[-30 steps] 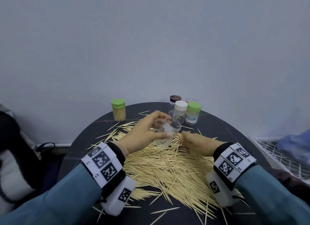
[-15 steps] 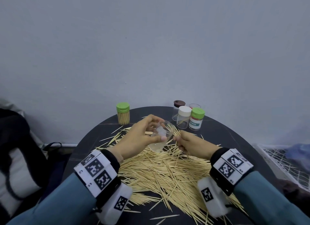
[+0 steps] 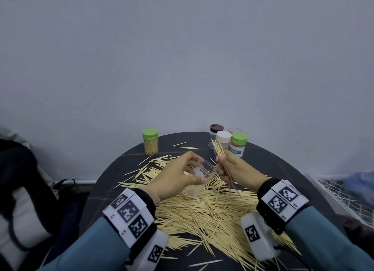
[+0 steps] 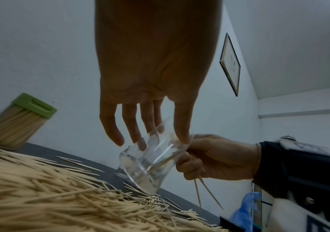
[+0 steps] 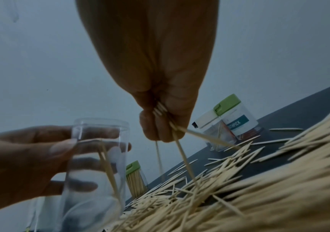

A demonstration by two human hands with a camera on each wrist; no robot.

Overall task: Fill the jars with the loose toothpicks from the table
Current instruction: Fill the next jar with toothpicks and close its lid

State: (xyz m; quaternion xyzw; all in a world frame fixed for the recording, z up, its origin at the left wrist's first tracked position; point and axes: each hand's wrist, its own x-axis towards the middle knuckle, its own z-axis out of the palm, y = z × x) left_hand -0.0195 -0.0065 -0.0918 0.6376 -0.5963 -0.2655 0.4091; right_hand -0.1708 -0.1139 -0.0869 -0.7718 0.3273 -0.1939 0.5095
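My left hand (image 3: pixel 178 173) grips a clear, lidless jar (image 3: pixel 199 178), tilted with its mouth toward my right hand (image 3: pixel 232 167). In the left wrist view the jar (image 4: pixel 150 161) hangs just above the table with its base near the pile. My right hand holds a small bundle of toothpicks (image 3: pixel 219 149) right beside the jar's mouth, their tips sticking up and down out of the fist. The right wrist view shows the toothpick bundle (image 5: pixel 172 133) in my fist beside the jar (image 5: pixel 96 164). A large heap of loose toothpicks (image 3: pixel 202 208) covers the dark round table (image 3: pixel 283 165).
A full jar with a green lid (image 3: pixel 150 142) stands at the back left. At the back right stands a cluster of jars: brown-lidded (image 3: pixel 215 129), white-lidded (image 3: pixel 223 138) and green-lidded with a label (image 3: pixel 238 144). A white wire rack (image 3: pixel 340 192) lies right of the table.
My right hand has lifted off the pile with a bundle of toothpicks and risen beside the jar's mouth. The left hand has kept hold of the jar, tilted.
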